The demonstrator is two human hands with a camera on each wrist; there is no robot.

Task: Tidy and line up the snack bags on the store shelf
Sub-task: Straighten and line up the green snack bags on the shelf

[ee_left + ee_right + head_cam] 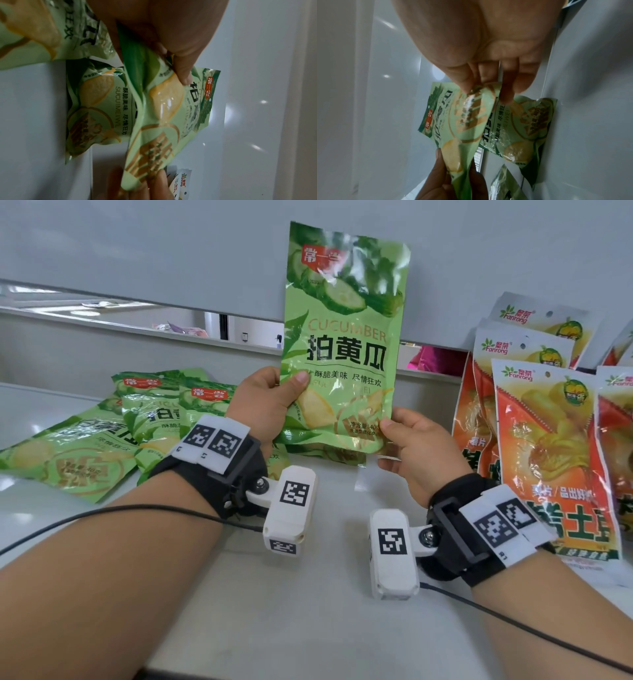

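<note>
I hold one green cucumber snack bag (342, 337) upright above the white shelf (308, 577), its front facing me. My left hand (270, 398) pinches its lower left edge, thumb on the front. My right hand (411, 440) pinches its lower right corner. In the left wrist view the held cucumber bag (163, 108) runs between my left hand (171, 54) and the other hand's fingers. The right wrist view shows my right hand (481, 86) pinching the same bag (462, 121). Another green bag (325, 451) lies flat right under it.
Several more green cucumber bags (85, 446) lie scattered flat at the left. Orange potato snack bags (548, 446) lean in an overlapping row at the right. The shelf's back wall (171, 251) rises behind. Cables (102, 511) trail from both wrist cameras across the shelf front.
</note>
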